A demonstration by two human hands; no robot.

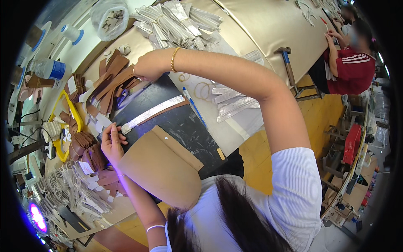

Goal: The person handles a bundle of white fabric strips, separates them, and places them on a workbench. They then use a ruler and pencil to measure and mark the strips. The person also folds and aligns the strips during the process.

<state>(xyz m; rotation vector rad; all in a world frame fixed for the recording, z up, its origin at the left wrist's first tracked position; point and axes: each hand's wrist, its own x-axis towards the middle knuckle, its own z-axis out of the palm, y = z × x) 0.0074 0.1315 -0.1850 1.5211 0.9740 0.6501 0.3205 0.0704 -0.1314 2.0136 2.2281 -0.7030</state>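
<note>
My right hand (149,65) reaches across to the pile at the far left, its fingers closed on a brown strip (111,86) that looks like leather. My left hand (112,145) is at the left edge of a black board (184,134), fingers a little apart beside the end of a silvery strip (153,113). That strip lies slantwise on the board, with a brown strip (166,111) showing along its lower edge. A tan, round-ended panel (161,168) rests over the near part of the board and hangs toward my body.
A blue-and-white pen (194,107) lies at the board's right edge. Bundled silvery strips (176,23) fill the far side. A hammer (287,65) sits near the table's right edge. Brown bundles (86,147) and a yellow frame (63,126) stand left. A co-worker in red (352,69) sits far right.
</note>
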